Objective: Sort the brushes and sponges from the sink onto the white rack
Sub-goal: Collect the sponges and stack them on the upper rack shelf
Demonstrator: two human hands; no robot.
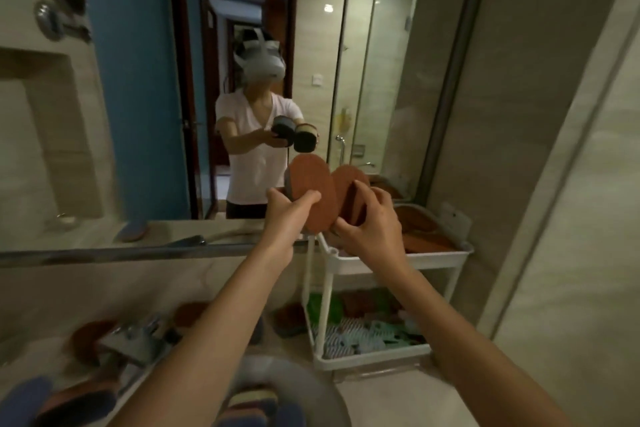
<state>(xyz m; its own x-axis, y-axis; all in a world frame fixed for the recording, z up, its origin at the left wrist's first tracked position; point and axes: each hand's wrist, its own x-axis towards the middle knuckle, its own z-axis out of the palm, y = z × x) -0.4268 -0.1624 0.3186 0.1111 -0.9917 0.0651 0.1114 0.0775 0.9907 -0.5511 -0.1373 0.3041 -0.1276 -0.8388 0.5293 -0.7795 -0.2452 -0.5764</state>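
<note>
Left grip clasps an oval brush, right grip a second brush; best lower each flat onto the white rack's top tier.

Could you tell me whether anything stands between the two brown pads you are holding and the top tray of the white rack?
Nothing visible does. The left hand holds the left pad and the right hand the right pad in open air above the top tray of the white rack. Stored pads already lie in that tray.
</note>
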